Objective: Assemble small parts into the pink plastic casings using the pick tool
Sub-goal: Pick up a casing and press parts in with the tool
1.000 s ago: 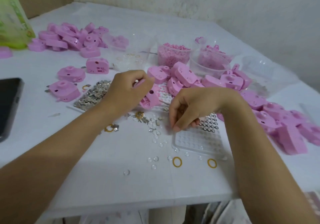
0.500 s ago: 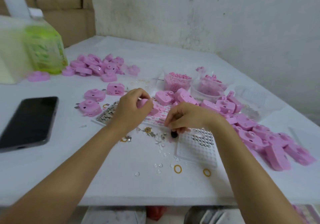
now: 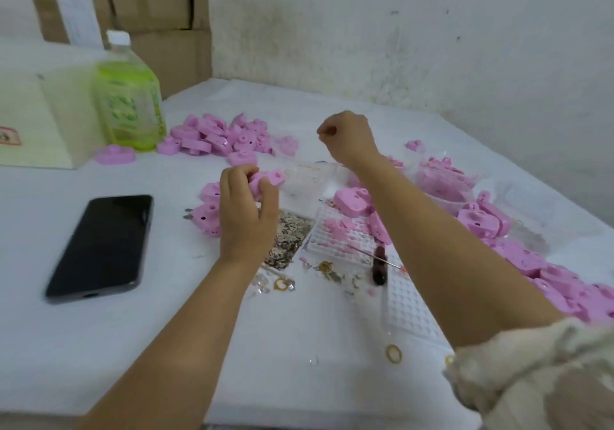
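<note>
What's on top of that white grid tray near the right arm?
Small pink plastic parts lie scattered on the white plastic grid tray; a dark-handled pick tool rests at its near edge. The right forearm hides its right side.

phone (image 3: pixel 99 247) on table (image 3: pixel 133 346) left, bottle (image 3: pixel 129 97) behind it, pick tool (image 3: pixel 378 265) right

The left hand (image 3: pixel 247 217) grips a pink casing (image 3: pixel 274 177) above the white table (image 3: pixel 166 330). The right hand (image 3: pixel 347 139) hovers farther back, fingers curled tight. The dark-handled pick tool (image 3: pixel 378 267) lies at the near edge of the grid tray (image 3: pixel 345 242), and a phone (image 3: pixel 99 247) sits to the left.
</note>
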